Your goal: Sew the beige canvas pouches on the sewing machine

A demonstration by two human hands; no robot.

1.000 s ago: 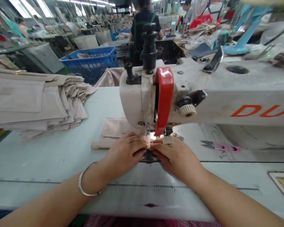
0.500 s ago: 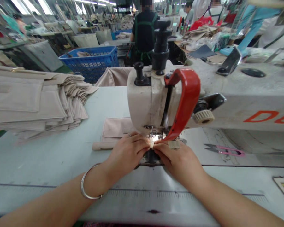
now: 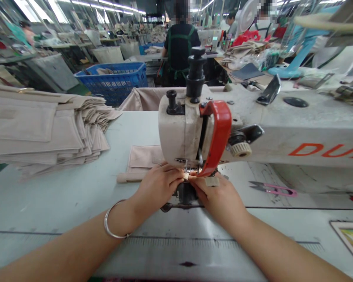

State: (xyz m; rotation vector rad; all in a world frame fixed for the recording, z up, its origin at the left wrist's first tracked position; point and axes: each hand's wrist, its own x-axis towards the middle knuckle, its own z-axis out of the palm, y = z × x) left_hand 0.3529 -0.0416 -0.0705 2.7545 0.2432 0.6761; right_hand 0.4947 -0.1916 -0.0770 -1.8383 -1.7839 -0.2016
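Note:
My left hand (image 3: pixel 160 184) is closed at the sewing machine's needle area, its fingertips pinching the edge of a beige fabric piece (image 3: pixel 144 154). That piece lies flat on the table left of the machine head, with a stitched flap and a rolled edge strip. From the other side, my right hand (image 3: pixel 217 192) is closed at the same spot, fingertips pressed to the fabric edge by the presser foot (image 3: pixel 188 166). The sewing machine (image 3: pixel 175 133) stands over both hands, its red guard (image 3: pixel 220 133) just above my right fingers. Fingers hide most of the fabric between them.
A thick stack of beige fabric pieces (image 3: pixel 67 129) lies at the left. Pink-handled thread snips (image 3: pixel 278 190) rest right of the machine. A blue crate (image 3: pixel 117 76) stands beyond the table. A person (image 3: pixel 181 43) sits ahead, facing away.
The camera view has shifted slightly, so the machine appears smaller and a little further left. Both hands stay at the needle with the fabric; the fabric has hardly moved.

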